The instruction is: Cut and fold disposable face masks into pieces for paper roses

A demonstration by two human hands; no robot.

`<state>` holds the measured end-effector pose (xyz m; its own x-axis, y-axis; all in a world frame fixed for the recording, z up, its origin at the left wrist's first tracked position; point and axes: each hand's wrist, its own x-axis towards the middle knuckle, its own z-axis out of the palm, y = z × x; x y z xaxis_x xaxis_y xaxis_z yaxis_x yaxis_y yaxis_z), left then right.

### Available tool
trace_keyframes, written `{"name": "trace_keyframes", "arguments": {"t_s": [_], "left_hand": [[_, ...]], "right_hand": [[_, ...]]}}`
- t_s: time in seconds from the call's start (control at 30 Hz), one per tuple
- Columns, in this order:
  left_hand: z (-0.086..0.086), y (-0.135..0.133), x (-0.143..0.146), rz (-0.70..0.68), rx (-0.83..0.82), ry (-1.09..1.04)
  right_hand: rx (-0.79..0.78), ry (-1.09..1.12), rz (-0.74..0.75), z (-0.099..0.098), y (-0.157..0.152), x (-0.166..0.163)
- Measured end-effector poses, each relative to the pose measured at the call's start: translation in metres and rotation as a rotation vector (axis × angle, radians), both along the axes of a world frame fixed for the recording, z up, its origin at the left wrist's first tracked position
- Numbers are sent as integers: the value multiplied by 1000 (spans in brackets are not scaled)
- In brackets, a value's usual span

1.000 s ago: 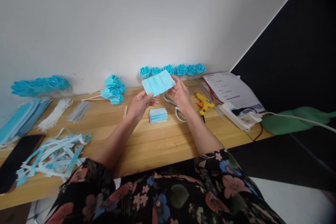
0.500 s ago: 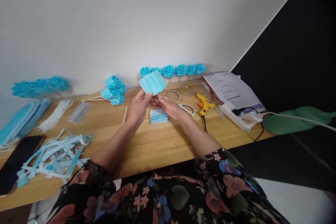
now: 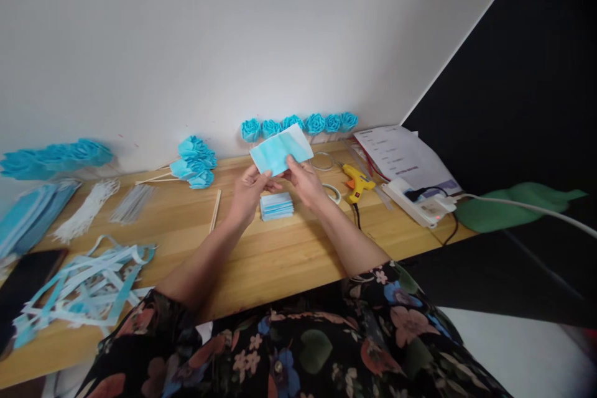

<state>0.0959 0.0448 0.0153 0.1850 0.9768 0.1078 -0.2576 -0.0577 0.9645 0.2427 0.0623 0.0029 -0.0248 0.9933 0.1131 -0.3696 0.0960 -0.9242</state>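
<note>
A light blue rectangular piece of mask fabric, with a paler strip along its right end, is held up tilted above the table. My left hand pinches its lower left edge, thumb on the front face. At the lower right, my right hand grips it the same way, thumb in front and fingers behind. Just below the hands, a stack of folded blue fabric pieces lies on the wooden table. Thin wooden sticks rest left of the stack.
Blue fabric flowers stand along the wall; more flowers lie left. A yellow glue gun, tape roll and power strip are right. Cut strips, white ear loops, wires and a phone are left.
The fabric piece now shows a wider face with a pale strip at its right end. My right thumb has moved onto its front. The whole view has shifted slightly.
</note>
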Motion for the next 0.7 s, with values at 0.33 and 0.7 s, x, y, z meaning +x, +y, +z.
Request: {"name": "trace_keyframes", "arguments": {"t_s": [0.33, 0.7], "left_hand": [[-3, 8, -6, 46, -11, -19], [-5, 22, -21, 41, 3, 46]], "right_hand": [[42, 47, -90, 14, 5, 19], [40, -23, -105, 13, 12, 31]]}}
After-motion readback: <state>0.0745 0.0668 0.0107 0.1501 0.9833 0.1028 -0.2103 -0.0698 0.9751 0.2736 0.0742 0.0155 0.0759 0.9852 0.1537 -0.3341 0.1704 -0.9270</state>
